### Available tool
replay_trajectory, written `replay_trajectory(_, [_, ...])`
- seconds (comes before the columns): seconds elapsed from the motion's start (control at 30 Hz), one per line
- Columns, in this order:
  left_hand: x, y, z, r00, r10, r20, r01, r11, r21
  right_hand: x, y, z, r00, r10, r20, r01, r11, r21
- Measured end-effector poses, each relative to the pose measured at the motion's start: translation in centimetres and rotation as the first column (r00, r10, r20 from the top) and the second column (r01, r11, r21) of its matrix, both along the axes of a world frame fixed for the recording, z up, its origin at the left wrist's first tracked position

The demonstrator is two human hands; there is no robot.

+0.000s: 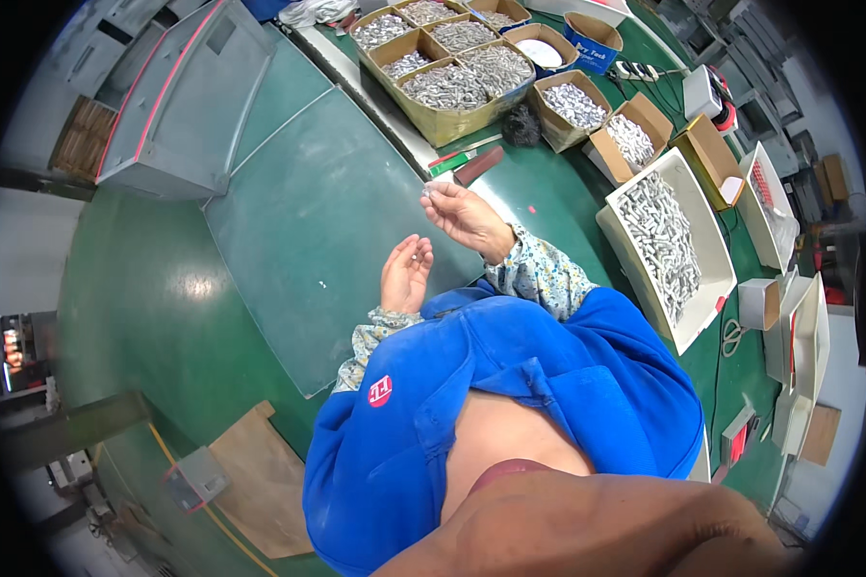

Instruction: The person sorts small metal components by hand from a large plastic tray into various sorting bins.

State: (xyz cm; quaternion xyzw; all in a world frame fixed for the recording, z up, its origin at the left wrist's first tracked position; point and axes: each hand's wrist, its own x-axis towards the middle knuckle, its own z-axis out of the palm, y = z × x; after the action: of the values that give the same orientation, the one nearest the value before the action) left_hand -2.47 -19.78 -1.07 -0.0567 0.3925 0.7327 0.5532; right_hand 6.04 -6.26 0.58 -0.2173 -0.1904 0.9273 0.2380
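Observation:
My right hand [471, 223] is raised over the far edge of the grey-green table panel [308, 202], thumb and fingertips pinched on a small whitish, partly clear piece [427, 190]. Its exact kind is too small to tell. Lower and to the left, my left hand [406, 279] is held palm up with its fingers curled in. Something small and pale [415, 257] shows at those fingertips, but I cannot make out what it is. The two hands are apart. Just beyond the right hand lie a dark red-brown block [478, 166] and a green strip-like tool [452, 163].
A divided carton [462, 125] of small metal parts stands at the far side. Open boxes [573, 104] and a white tray [707, 288] of metal pieces line the right, with scissors [731, 337] beside it. A grey metal cabinet [192, 106] stands far left.

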Motion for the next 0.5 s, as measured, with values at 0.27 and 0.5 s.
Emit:
replay_trajectory(0.27, [-0.5, 1.0, -0.3, 0.999, -0.046, -0.003, 0.046, 0.999, 0.011, -0.1, 0.7, -0.8, 1.000, -0.026, -0.018, 0.024, 0.993, -0.111])
replay_trajectory(0.5, [-0.9, 1.3, -0.3, 0.998, -0.062, 0.007, 0.062, 0.998, 0.007, -0.3, 0.8, -1.0, 1.000, -0.020, -0.008, 0.019, 0.994, -0.111])
